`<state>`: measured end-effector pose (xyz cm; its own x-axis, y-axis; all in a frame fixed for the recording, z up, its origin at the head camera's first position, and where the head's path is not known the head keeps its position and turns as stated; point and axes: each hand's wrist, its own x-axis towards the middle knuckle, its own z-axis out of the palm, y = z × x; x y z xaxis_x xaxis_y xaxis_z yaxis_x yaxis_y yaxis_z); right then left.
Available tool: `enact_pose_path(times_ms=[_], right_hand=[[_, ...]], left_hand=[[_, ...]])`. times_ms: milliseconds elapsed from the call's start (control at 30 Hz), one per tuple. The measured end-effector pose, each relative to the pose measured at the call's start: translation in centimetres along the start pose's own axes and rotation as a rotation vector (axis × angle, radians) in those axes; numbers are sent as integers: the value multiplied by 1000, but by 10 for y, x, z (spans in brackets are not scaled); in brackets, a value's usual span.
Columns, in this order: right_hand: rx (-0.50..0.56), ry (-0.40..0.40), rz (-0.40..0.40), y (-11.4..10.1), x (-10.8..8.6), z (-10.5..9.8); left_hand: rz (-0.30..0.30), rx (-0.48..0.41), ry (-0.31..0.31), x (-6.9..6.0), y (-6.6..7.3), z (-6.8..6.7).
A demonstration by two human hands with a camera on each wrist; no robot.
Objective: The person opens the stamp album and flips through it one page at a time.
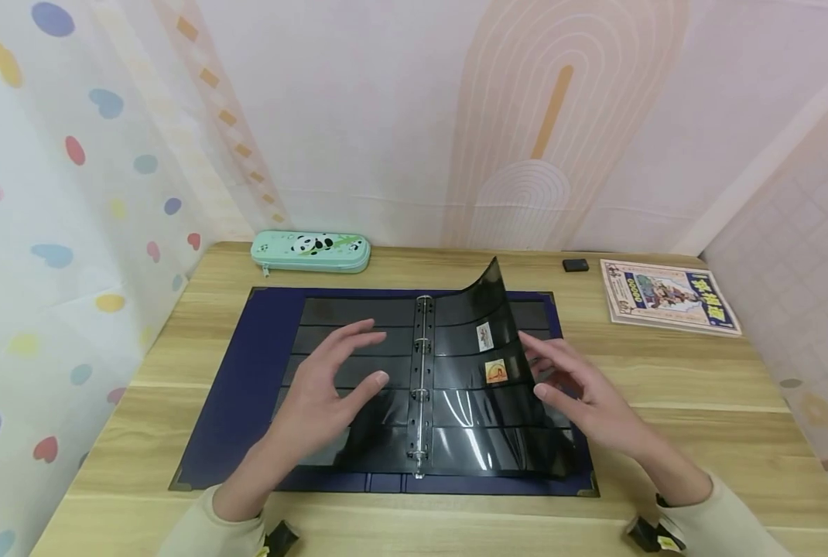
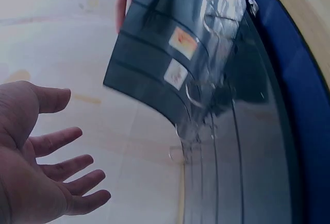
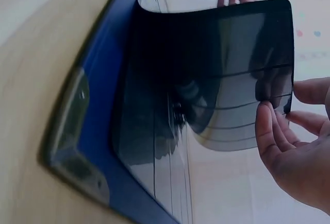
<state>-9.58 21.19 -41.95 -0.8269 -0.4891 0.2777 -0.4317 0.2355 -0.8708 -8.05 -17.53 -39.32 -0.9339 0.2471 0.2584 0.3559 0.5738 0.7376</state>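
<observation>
A dark blue ring binder (image 1: 250,367) lies spread on the table, holding black pocket pages on metal rings (image 1: 421,395). My right hand (image 1: 588,394) pinches the outer edge of the right-hand black stamp album page (image 1: 464,406), with thumb and fingers on opposite faces of it in the right wrist view. That page curves up off the sheets beneath. Two small stamps sit in its pockets: a whitish one (image 1: 484,336) and an orange-yellow one (image 1: 496,371). Over the left page (image 1: 358,356) my left hand (image 1: 319,391) hovers, fingers spread, holding nothing.
Behind the binder lies a mint green panda pencil case (image 1: 310,251). A small black block (image 1: 576,264) and a colourful booklet (image 1: 670,298) are at the back right of the wooden table (image 1: 672,379). Patterned curtains (image 1: 358,116) hang behind and at the sides.
</observation>
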Motion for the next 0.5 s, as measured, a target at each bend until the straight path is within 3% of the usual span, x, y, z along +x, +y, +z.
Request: enact_pose_path(times_ms=[267,500], right_hand=[[0,-13,-65,-3,7,17],[25,-28,-53,-12,9,27]], left_hand=[[53,-32,-54,7,17,17],[6,-159,-102,13,27,34]])
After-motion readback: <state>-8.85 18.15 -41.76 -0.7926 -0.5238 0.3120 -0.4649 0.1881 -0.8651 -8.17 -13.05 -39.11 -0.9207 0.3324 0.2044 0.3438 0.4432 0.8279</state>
